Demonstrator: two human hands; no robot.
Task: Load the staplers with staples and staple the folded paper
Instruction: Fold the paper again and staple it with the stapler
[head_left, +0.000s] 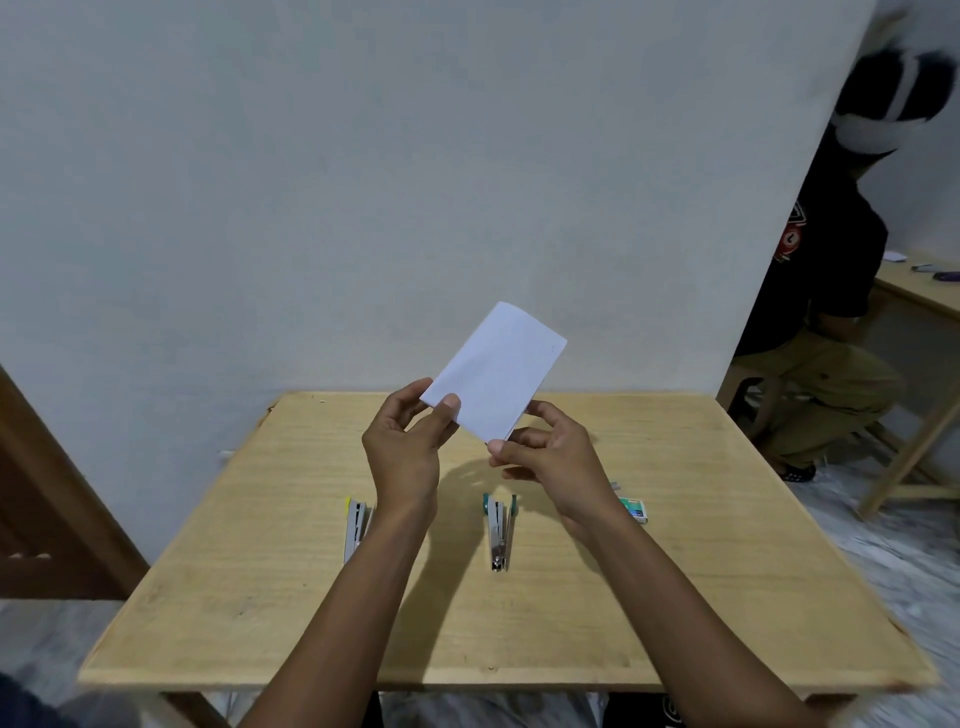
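Paper (496, 371), folded and white, hangs above the bench (260, 597), our left hand (405, 447) and right hand (553, 457) each pinching a near corner. Below lie a yellow-tipped stapler (355, 527) and a green stapler (500, 530); right of them sits a small green box (635, 509), its contents hidden from us.

The tabletop (249, 597) offered bare wood along its near edge and at both outer sides. Across the middle lay a row, well apart with gaps between: a yellow-tipped stapler (355, 530), a green-handled stapler (500, 535) and a staple box (635, 509). Above them the left hand (402, 447) and right hand (550, 457) held the folded paper (496, 374) aloft, forearms crossing the row. A wall (363, 208) closed the far edge.
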